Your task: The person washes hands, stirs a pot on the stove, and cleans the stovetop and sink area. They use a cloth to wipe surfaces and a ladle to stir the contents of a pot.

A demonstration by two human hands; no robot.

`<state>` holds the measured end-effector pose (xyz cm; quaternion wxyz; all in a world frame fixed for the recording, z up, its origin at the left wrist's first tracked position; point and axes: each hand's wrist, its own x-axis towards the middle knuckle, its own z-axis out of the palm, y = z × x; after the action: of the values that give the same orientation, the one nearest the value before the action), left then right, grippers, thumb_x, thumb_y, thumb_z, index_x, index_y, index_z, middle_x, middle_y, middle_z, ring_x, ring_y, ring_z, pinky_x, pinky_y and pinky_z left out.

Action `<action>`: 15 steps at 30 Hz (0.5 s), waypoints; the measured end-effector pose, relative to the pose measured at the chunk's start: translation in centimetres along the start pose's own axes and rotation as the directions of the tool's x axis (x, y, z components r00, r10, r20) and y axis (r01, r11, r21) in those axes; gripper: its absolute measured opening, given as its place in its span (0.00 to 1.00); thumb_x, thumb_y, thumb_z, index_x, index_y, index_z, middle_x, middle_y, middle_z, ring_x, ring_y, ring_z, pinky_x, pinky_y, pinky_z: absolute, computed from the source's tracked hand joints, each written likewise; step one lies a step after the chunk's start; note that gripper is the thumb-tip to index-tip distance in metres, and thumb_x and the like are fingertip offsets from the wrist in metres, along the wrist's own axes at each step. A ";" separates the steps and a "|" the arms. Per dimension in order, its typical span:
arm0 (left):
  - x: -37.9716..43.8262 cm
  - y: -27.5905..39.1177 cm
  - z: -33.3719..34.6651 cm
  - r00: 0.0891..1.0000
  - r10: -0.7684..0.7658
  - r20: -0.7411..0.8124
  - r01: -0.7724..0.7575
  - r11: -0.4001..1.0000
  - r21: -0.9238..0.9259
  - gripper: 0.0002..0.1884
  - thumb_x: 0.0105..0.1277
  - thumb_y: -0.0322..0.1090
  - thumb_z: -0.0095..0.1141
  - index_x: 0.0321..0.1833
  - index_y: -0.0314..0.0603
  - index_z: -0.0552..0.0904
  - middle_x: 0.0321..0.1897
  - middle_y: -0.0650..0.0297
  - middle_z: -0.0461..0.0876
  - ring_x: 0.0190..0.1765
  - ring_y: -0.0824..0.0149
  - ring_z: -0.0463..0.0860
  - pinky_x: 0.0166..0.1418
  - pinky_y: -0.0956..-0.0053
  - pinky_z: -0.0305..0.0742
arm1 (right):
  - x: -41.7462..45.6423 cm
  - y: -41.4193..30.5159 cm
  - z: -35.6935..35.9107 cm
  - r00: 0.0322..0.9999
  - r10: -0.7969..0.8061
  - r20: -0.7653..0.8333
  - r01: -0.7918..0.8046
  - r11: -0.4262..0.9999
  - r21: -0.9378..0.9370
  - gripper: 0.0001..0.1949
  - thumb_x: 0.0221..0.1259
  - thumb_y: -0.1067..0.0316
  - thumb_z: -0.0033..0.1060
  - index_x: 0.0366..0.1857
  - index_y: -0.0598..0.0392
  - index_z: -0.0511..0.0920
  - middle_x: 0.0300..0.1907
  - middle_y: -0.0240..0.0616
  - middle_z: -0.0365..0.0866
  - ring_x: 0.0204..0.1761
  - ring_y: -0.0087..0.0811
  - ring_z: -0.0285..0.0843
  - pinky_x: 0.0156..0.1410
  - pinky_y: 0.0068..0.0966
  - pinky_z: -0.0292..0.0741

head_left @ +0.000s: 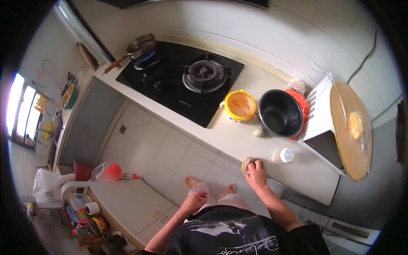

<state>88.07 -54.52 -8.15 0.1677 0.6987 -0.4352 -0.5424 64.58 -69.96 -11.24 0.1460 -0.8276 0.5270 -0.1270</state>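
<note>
My right hand (257, 174) grips a crumpled beige cloth (247, 163) at the front edge of the pale countertop (306, 178). Just beyond it on the counter stands a small jar with a white lid (287, 155). My left hand (195, 202) hangs over the floor in front of my body, holding nothing that I can see; its fingers are loosely curled. Farther back are a yellow pot-shaped bowl (240, 105) with orange inside, a black rice-cooker inner pot (281, 113) and a small pale green round item (258, 133) beside the pot.
A wooden-handled pan (142, 47) sits over a lit blue flame on the black gas hob (178, 95). At right, a white rack (318, 127) stands beside a round wooden board (342, 127). Bottles (98, 224) crowd a low cabinet (127, 200) at lower left.
</note>
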 end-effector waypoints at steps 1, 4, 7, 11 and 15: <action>-0.1 -0.3 -0.4 1.000 0.006 -0.004 -0.006 1.000 -0.020 0.15 0.57 0.37 0.50 0.45 0.39 0.76 0.38 0.57 0.79 0.39 0.61 0.80 0.44 0.71 0.73 | 0.8 -0.5 0.2 1.000 -0.022 -0.004 0.022 0.998 0.066 0.13 0.36 0.71 0.61 0.28 0.53 0.67 0.36 0.42 0.65 0.33 0.42 0.72 0.31 0.38 0.71; 0.0 -2.1 -1.9 0.999 0.014 -0.031 -0.016 0.998 -0.057 0.15 0.57 0.38 0.50 0.45 0.38 0.76 0.38 0.56 0.79 0.39 0.61 0.80 0.44 0.71 0.73 | 4.0 -2.6 1.1 0.999 -0.019 -0.030 0.026 0.972 0.233 0.16 0.34 0.70 0.62 0.29 0.53 0.67 0.34 0.40 0.66 0.34 0.42 0.71 0.32 0.38 0.72; -0.5 -2.9 -4.4 0.994 -0.052 -0.095 0.041 0.992 -0.119 0.16 0.57 0.38 0.51 0.45 0.37 0.76 0.38 0.55 0.79 0.40 0.61 0.80 0.44 0.71 0.73 | 8.6 -4.8 2.3 0.997 0.041 -0.059 -0.005 0.856 0.517 0.16 0.37 0.72 0.61 0.31 0.55 0.66 0.29 0.36 0.70 0.31 0.32 0.72 0.33 0.28 0.72; -1.1 -5.4 -7.9 0.975 -0.133 -0.176 0.094 0.972 -0.217 0.16 0.56 0.38 0.52 0.46 0.38 0.75 0.39 0.56 0.79 0.41 0.62 0.80 0.45 0.72 0.73 | 15.8 -9.8 1.7 0.996 0.081 -0.031 -0.028 0.632 0.774 0.14 0.41 0.73 0.58 0.32 0.57 0.65 0.26 0.31 0.71 0.28 0.18 0.69 0.34 0.17 0.70; -1.1 -9.5 -10.8 0.953 -0.150 -0.262 0.067 0.951 -0.302 0.17 0.55 0.37 0.53 0.45 0.36 0.74 0.39 0.57 0.79 0.41 0.63 0.80 0.45 0.74 0.73 | 22.0 -13.3 1.7 0.985 0.060 -0.162 0.056 0.775 0.629 0.15 0.40 0.73 0.60 0.32 0.58 0.65 0.26 0.34 0.73 0.29 0.24 0.73 0.35 0.21 0.71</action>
<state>101.83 -50.81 -10.35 0.2982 0.7597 -0.2833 -0.5036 85.32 -84.46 -6.56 0.3687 -0.7160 0.4652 -0.3673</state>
